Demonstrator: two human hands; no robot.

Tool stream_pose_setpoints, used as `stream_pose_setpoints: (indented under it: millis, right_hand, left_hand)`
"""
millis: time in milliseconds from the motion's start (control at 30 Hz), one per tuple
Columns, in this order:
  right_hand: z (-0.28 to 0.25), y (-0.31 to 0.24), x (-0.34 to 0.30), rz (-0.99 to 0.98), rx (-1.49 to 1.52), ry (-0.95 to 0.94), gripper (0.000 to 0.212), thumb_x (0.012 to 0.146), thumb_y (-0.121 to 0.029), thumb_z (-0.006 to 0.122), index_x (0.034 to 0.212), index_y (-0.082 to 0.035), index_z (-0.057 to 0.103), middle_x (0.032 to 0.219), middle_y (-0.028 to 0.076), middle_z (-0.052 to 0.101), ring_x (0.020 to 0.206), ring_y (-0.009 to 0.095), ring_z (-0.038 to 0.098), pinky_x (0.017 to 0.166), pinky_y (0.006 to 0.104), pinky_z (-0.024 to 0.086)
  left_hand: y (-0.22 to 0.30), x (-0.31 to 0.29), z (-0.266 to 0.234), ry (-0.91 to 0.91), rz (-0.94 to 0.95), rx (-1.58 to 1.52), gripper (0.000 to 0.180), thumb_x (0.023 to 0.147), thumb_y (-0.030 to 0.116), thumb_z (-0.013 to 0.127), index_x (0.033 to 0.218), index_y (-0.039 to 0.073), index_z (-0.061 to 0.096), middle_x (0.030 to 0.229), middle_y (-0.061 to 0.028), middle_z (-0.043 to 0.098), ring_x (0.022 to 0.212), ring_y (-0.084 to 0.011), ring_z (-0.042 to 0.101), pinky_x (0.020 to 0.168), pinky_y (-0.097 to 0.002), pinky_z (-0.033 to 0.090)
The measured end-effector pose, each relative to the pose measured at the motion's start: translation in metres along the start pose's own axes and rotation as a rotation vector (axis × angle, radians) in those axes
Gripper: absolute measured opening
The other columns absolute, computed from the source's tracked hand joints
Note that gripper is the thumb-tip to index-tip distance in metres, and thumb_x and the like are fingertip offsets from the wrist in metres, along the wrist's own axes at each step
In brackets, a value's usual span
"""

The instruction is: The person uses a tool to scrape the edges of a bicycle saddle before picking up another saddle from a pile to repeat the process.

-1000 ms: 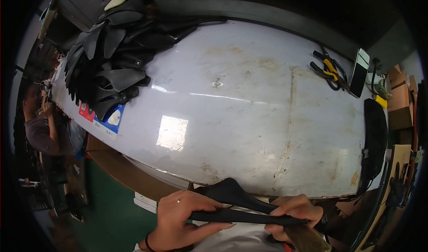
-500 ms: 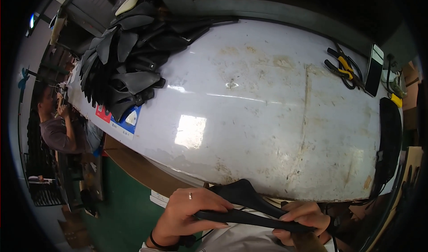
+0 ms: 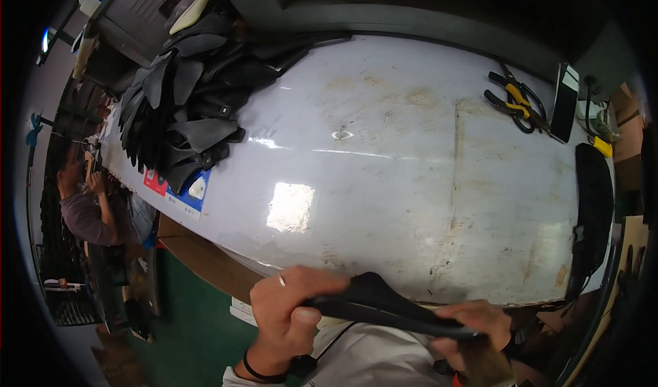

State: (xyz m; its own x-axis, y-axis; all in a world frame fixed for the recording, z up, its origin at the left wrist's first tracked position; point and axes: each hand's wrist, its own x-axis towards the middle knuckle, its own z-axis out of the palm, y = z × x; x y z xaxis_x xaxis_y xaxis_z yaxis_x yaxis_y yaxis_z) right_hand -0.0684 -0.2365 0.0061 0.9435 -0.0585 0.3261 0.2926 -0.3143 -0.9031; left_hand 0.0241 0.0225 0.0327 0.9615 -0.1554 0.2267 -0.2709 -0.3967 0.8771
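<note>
Just over the table's near edge I hold a long black piece that looks like a bicycle saddle (image 3: pixel 377 303), with a broad end and a narrow nose. My left hand (image 3: pixel 291 308) grips its left end, fingers over the top and thumb below. My right hand (image 3: pixel 480 324) is closed around its right end, blurred by motion. Below the right hand shows a brownish flat thing (image 3: pixel 488 363), too smeared to name. At the far left of the table lies a heap of similar black saddles (image 3: pixel 195 99).
On the white, stained table (image 3: pixel 384 209), yellow-and-black pliers (image 3: pixel 517 103) and a phone (image 3: pixel 566 103) lie at the far right. A black pouch (image 3: pixel 593 209) rests along the right edge. Another person (image 3: pixel 96 205) sits at left. A cardboard box (image 3: pixel 205 253) stands below the table.
My left hand has turned and risen, and the saddle has tilted so its two edges lie closer together in view. My right hand has shifted slightly. The view has moved a little.
</note>
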Motion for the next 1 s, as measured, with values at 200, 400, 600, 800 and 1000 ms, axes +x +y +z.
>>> stream_pose_setpoints:
  millis: [200, 400, 600, 800, 1000]
  right_hand:
    - [-0.046, -0.022, 0.004, 0.634, -0.517, -0.28, 0.044, 0.069, -0.033, 0.094, 0.094, 0.0, 0.077, 0.073, 0.014, 0.074, 0.069, 0.025, 0.075, 0.067, 0.0318, 0.058]
    - [-0.05, -0.003, 0.015, 0.087, 0.042, -0.642, 0.035, 0.084, -0.024, 0.085, 0.107, 0.001, 0.074, 0.077, 0.014, 0.073, 0.064, 0.027, 0.074, 0.058, 0.0309, 0.059]
    - [-0.008, -0.004, 0.031, -0.68, 0.378, -0.082, 0.03, 0.09, -0.026, 0.083, 0.091, -0.002, 0.066, 0.082, 0.012, 0.068, 0.069, 0.025, 0.067, 0.073, 0.0442, 0.063]
    - [0.008, -0.002, 0.054, -0.666, 0.393, -0.25, 0.023, 0.087, -0.01, 0.082, 0.082, 0.0, 0.062, 0.075, 0.013, 0.063, 0.064, 0.028, 0.063, 0.062, 0.0424, 0.058]
    - [0.015, 0.003, 0.062, -0.655, 0.403, -0.326, 0.022, 0.087, -0.008, 0.081, 0.081, 0.002, 0.062, 0.073, 0.014, 0.063, 0.059, 0.028, 0.061, 0.058, 0.0418, 0.056]
  left_hand:
    - [-0.049, -0.006, 0.005, -0.421, -0.499, -0.446, 0.048, 0.093, 0.021, 0.078, 0.128, -0.006, 0.059, 0.108, -0.0095, 0.069, 0.098, -0.0157, 0.07, 0.076, -0.0289, 0.054]
    - [-0.029, -0.007, 0.049, -0.442, -0.256, -0.281, 0.026, 0.101, 0.017, 0.064, 0.123, 0.002, 0.062, 0.081, -0.0079, 0.066, 0.069, -0.0118, 0.061, 0.064, -0.0272, 0.05]
    - [0.006, 0.004, 0.075, -0.764, -0.282, -0.313, 0.033, 0.101, 0.02, 0.066, 0.131, 0.007, 0.058, 0.08, -0.0144, 0.067, 0.061, -0.0222, 0.065, 0.059, -0.0313, 0.051]
    - [-0.014, -0.012, 0.085, -0.834, -0.227, -0.298, 0.039, 0.098, 0.012, 0.065, 0.133, 0.008, 0.05, 0.078, -0.0187, 0.067, 0.07, -0.0405, 0.071, 0.061, -0.0436, 0.056]
    - [-0.03, -0.02, 0.089, -0.875, -0.175, -0.327, 0.043, 0.094, 0.008, 0.066, 0.132, 0.007, 0.047, 0.077, -0.0199, 0.067, 0.067, -0.0422, 0.069, 0.057, -0.0464, 0.055]
